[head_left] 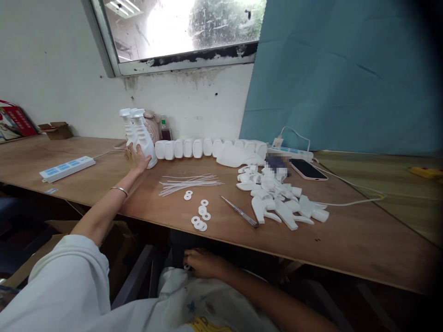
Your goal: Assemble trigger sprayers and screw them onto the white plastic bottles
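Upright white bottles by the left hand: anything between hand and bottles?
Nothing visible: the left hand touches the upright white bottles directly. The row of white bottles lies to their right, not in between.

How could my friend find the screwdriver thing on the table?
On the brown table, look towards the near edge. Between the flat white rings and the pile of white spray tops lies the screwdriver. Unlike those white neighbours, it's thin, straight and shiny.

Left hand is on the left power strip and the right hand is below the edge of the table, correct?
No: the head view shows the left hand on white bottles, not the left power strip. The right hand is below the edge of the table.
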{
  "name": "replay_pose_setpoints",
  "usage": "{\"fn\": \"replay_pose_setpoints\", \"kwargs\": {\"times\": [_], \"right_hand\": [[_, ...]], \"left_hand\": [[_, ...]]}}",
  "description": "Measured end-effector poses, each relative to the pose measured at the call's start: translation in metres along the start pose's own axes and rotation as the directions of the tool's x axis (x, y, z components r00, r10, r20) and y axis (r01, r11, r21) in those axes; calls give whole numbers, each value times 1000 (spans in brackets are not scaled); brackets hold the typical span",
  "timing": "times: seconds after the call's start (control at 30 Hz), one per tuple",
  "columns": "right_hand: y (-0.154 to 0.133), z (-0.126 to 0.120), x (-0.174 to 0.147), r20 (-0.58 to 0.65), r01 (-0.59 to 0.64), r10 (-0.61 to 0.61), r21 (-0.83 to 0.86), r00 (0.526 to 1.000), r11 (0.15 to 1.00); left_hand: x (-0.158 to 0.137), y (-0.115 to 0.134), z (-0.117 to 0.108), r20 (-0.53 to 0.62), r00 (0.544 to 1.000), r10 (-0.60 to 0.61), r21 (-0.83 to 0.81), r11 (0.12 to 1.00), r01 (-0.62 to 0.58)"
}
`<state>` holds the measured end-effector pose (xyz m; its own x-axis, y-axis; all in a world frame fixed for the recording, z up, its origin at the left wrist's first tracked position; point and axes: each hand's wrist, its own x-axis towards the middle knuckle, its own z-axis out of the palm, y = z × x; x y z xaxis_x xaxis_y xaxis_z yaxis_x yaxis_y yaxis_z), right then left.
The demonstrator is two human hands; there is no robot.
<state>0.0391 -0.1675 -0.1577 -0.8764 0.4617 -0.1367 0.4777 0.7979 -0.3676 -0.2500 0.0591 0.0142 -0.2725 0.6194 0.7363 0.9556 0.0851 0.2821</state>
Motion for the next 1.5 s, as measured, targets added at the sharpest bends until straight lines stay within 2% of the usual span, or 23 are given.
{"fn": "replay_pose_setpoints", "kwargs": {"times": [0.1, 0.2, 0.4, 0.53, 0.63, 0.77, 0.83, 0.87, 0.93, 1.0, 1.1, 1.2, 1.3, 1.37, 1.5], "right_hand": [[-1, 5, 3, -22, 18, -21, -155, 1000, 988], [-4, 9, 5, -53, 1, -14, -236, 998, 972], [-19, -3, 1, -113, -6, -30, -308, 993, 951], [-40, -8, 0, -188, 70, -126, -278, 974, 958], [-56, -9, 2, -353, 150, -243, -271, 904, 951], [-71, -31, -2, -553, 267, -414, -329, 723, 906], [-74, -51, -10, -614, 263, -448, -372, 650, 890], [-74, -62, -14, -631, 251, -456, -390, 627, 886], [-72, -84, -24, -631, 216, -467, -436, 620, 874], [-67, -102, -31, -646, 168, -469, -472, 602, 865], [-58, -121, -38, -652, 30, -433, -533, 622, 845], [-47, -130, -42, -651, -114, -341, -552, 678, 826], [-39, -131, -47, -621, -169, -237, -522, 747, 836], [-36, -130, -50, -602, -169, -205, -506, 772, 846], [-34, -128, -52, -620, -162, -211, -489, 755, 857]], "left_hand": [[5, -3, 9, -5, 1000, 15, -39, 999, -15], [9, -5, 17, -3, 1000, 27, -64, 998, -27], [16, -3, 28, 13, 999, 44, -65, 997, -43], [20, -1, 34, 24, 999, 35, -60, 998, -33], [25, 0, 41, 44, 999, 30, -84, 996, -26], [30, 0, 47, 60, 995, 85, -178, 981, -73], [28, -1, 43, 43, 992, 117, -183, 977, -107], [26, -3, 39, 29, 991, 134, -168, 978, -127], [22, -6, 28, 16, 981, 191, -123, 974, -188], [17, -10, 18, 52, 953, 297, -97, 952, -291], [13, -10, 11, 157, 867, 473, -112, 881, -460], [13, 0, 16, 209, 802, 560, -111, 828, -550], [14, 16, 27, 221, 795, 565, -92, 824, -559], [14, 25, 31, 222, 806, 549, -85, 834, -545], [13, 32, 30, 199, 824, 530, -65, 846, -529]]}}
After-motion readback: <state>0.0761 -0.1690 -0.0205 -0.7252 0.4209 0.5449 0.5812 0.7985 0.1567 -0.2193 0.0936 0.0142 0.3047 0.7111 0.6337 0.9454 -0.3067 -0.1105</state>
